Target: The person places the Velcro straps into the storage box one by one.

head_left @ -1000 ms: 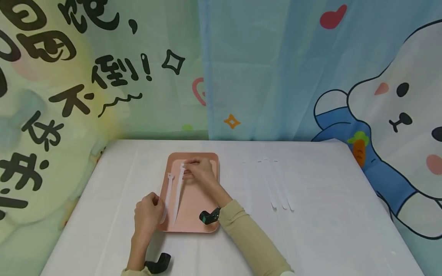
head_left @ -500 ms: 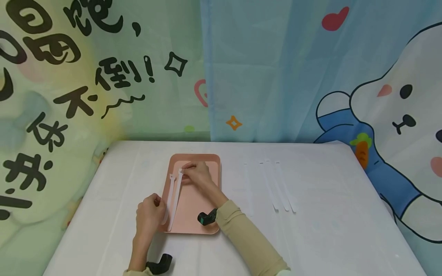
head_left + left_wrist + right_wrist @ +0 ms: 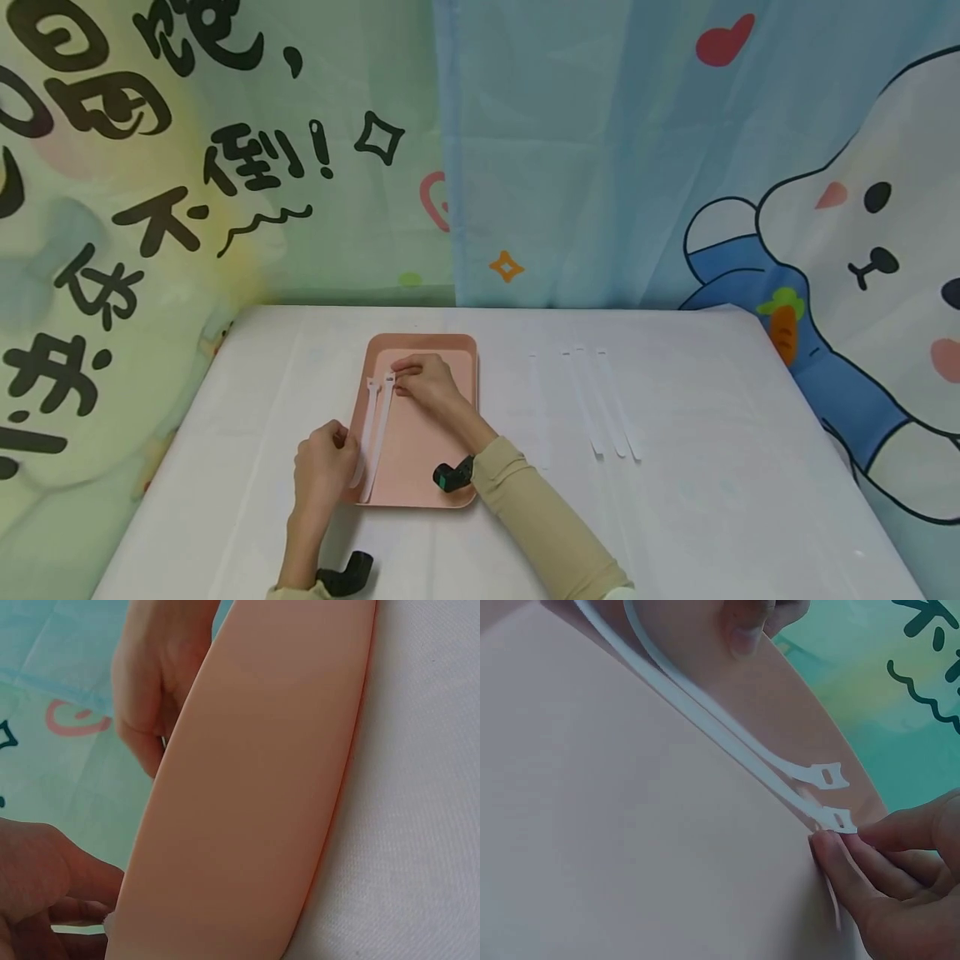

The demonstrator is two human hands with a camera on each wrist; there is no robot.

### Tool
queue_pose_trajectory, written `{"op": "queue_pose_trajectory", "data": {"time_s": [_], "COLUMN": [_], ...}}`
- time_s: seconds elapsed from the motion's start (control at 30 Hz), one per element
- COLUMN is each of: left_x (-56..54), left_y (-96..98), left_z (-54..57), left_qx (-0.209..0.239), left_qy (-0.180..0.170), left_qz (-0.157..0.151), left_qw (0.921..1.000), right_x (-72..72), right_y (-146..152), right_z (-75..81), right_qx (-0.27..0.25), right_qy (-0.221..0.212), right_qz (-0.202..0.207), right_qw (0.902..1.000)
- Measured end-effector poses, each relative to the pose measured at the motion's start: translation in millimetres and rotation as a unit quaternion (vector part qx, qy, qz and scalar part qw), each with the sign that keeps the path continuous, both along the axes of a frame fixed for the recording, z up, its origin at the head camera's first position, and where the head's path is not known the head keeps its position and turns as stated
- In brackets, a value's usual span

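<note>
A pink tray [image 3: 427,467] holds two white slotted straps lying nearly side by side, like hook-and-loop cable ties. My right hand [image 3: 435,387] reaches over the tray and pinches the slotted head of the inner strap [image 3: 720,733] between thumb and finger. Along the tray's left side lies the outer strap [image 3: 705,705], its slotted head free. Beside its lower end, at the tray's left rim, is my left hand [image 3: 324,462] with bent fingers. The rim hides its fingertips in the left wrist view, so what they touch is unclear.
Several more white straps [image 3: 617,408] lie lengthwise on the white-covered table [image 3: 712,500], right of the tray. A printed curtain [image 3: 540,167] hangs behind the table. Black cameras [image 3: 453,475] sit on both wrists.
My right hand has lowered the inner strap toward the tray floor and moved its head slightly left and nearer, alongside the outer strap. My left hand has stayed about where it was.
</note>
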State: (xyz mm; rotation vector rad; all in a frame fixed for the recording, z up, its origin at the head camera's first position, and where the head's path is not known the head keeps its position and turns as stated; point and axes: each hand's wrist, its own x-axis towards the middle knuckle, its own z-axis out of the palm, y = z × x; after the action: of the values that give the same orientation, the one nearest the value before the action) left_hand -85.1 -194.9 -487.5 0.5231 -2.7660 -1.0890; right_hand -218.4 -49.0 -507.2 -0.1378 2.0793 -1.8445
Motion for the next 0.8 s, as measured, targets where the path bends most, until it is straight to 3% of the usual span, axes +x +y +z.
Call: {"op": "queue_pose_trajectory", "data": {"time_s": [0.3, 0.57, 0.8], "left_x": [-0.4, 0.1, 1.4], "left_y": [1.9, 0.6, 1.1], "left_z": [-0.5, -0.7, 1.4], "left_qx": [-0.007, -0.013, -0.006], "left_qy": [-0.008, -0.008, -0.013], "left_qz": [0.003, 0.005, 0.001], "left_qw": [0.9999, 0.9999, 0.9999], "right_x": [2.4, 4.3, 9.7], "right_y": [6.5, 19.0, 39.2], "right_z": [4.6, 15.1, 22.7], "right_qx": [0.02, 0.074, 0.049], "right_qy": [0.002, 0.032, 0.039], "right_qz": [0.006, 0.01, 0.005], "right_qw": [0.9998, 0.9967, 0.998]}}
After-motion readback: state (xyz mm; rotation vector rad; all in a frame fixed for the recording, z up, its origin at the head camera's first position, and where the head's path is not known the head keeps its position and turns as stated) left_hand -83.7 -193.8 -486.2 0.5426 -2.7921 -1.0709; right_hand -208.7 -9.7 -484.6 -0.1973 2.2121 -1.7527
